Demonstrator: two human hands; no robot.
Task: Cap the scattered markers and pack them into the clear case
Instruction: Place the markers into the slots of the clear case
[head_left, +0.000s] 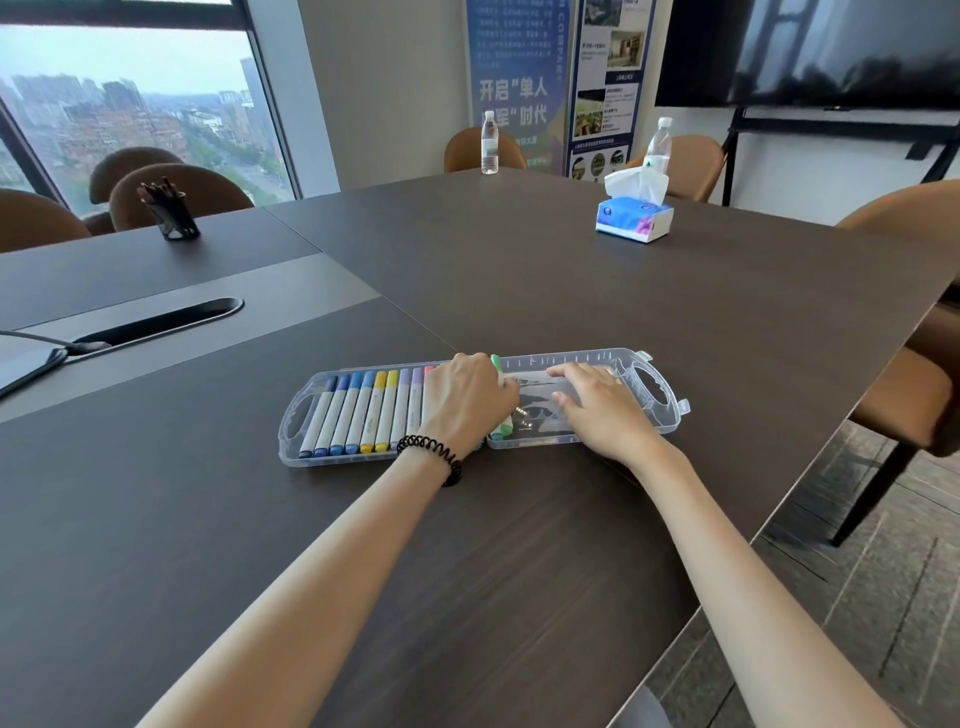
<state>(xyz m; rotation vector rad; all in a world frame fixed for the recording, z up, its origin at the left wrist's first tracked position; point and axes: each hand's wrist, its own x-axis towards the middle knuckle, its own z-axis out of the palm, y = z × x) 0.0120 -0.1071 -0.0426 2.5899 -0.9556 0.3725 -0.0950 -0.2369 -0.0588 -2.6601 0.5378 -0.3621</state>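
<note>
The clear case lies open and flat on the dark table. Its left half holds a row of several capped markers in blue, yellow and purple tones. My left hand rests over the right end of that row, its fingers on a green marker at the hinge. My right hand lies flat, fingers spread, on the lid half, which holds no markers. The markers under my left hand are hidden.
A tissue box and two water bottles stand at the far side. A black pen holder sits far left, a cable slot at left. The table edge runs close on the right, with brown chairs around.
</note>
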